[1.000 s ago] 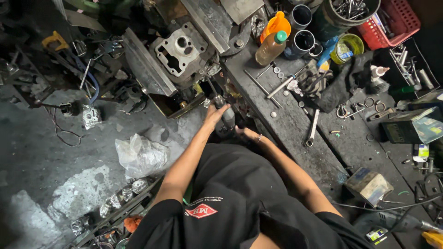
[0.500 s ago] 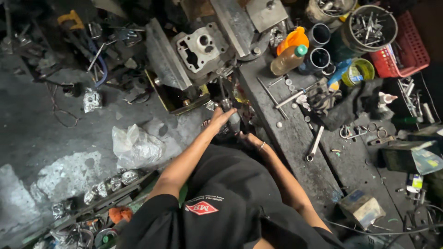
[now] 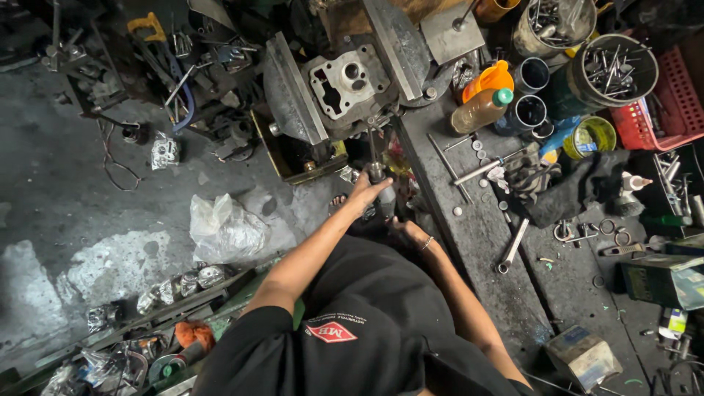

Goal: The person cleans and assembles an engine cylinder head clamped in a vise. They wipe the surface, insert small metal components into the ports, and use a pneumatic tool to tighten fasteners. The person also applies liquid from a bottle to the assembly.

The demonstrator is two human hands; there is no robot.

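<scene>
The engine block (image 3: 339, 86) sat clamped at twelve o'clock from the left hand (image 3: 364, 192), with a rod-shaped tool (image 3: 375, 165) between them. The right hand (image 3: 412, 233) lay just at five o'clock of the left. On the desk (image 3: 506, 293), a bottle (image 3: 480, 110) lay at two o'clock, a socket wrench (image 3: 513, 246) at three o'clock. A plastic bag (image 3: 226, 229) rested on the floor (image 3: 66, 198) at nine o'clock.
</scene>
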